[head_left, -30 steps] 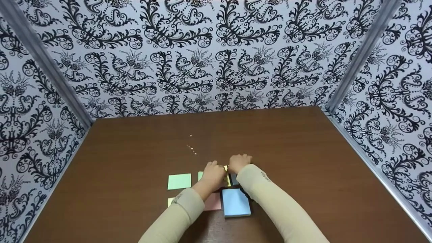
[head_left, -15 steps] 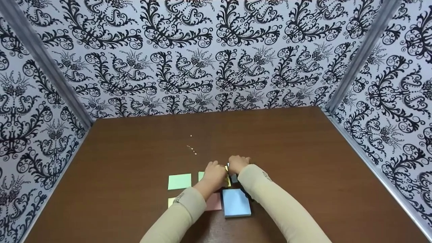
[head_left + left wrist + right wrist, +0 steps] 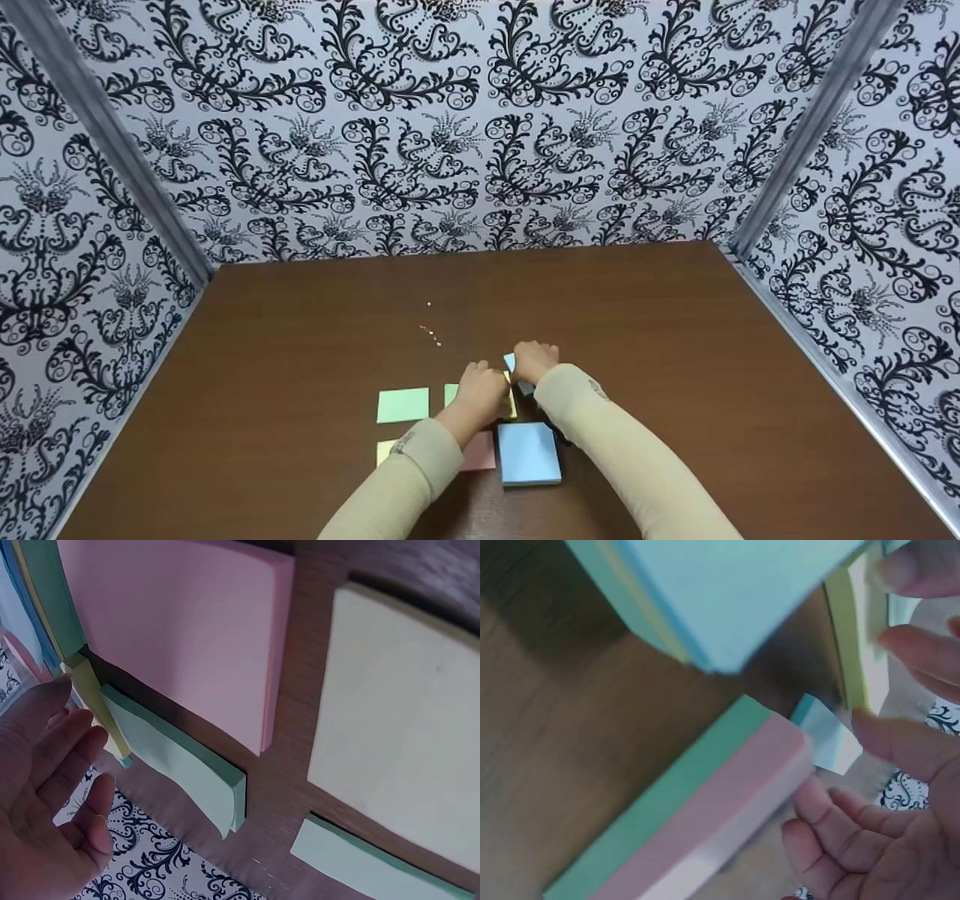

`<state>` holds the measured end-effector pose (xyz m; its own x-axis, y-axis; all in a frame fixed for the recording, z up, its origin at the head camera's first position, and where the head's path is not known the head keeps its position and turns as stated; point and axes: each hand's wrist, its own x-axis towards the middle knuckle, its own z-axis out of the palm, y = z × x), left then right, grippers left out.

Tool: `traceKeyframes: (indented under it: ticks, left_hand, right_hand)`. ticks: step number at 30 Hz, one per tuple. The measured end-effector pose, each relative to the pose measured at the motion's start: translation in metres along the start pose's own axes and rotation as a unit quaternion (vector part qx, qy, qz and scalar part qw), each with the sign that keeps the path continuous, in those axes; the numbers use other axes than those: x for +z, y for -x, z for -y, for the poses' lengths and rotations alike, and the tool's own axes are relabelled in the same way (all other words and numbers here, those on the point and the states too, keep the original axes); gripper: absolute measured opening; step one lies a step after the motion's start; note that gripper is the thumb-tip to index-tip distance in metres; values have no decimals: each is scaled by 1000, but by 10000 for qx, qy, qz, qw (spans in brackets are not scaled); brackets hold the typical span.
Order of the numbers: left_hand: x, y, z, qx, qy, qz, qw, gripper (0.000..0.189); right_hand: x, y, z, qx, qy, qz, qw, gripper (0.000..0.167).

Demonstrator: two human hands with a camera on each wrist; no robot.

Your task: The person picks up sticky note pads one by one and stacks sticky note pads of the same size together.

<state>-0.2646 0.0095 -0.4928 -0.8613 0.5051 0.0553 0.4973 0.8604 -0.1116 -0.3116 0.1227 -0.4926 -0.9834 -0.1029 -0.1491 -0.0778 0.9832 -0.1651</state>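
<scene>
Sticky note pads lie in rows on the brown table. My left hand [image 3: 481, 394] pinches the end of a yellow pad [image 3: 105, 705] between thumb and fingers. Just right of it, my right hand [image 3: 536, 361] grips a pad with a light blue corner [image 3: 510, 362] showing past the knuckles; most of that pad is hidden under the hand. In the right wrist view, its fingertips are at the end of a green and pink layered pad [image 3: 712, 795], with a small light blue piece [image 3: 825, 733] beside the thumb. A thick blue block [image 3: 529, 452] sits nearer me.
A pink pad [image 3: 480, 452] lies left of the blue block, partly under my left forearm. Further left are a pale yellow pad [image 3: 397, 720] and a green pad [image 3: 403, 405]; another green pad [image 3: 180, 754] is beside my left hand. Patterned walls [image 3: 480, 135] enclose the table [image 3: 300, 322].
The light blue corner has come into view beside my right hand, and the pad under it has shifted slightly away from me. My left hand stays on the yellow pad. The head view has shifted slightly.
</scene>
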Motion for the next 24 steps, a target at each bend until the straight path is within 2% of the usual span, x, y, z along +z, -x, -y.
traceKeyframes:
  ticks: [5, 16, 24]
  left_hand:
    - [0, 1, 0, 11, 2, -124, 9999, 18]
    - [5, 0, -2, -24, -36, -112, 9999, 19]
    - [0, -1, -1, -7, -138, 48, 9999, 20]
  right_hand:
    - [2, 0, -1, -62, 53, 197, 9998, 20]
    - [-6, 2, -7, -649, 220, 346, 9971, 4]
    - [-15, 0, -21, -996, 87, 426, 9941, 34]
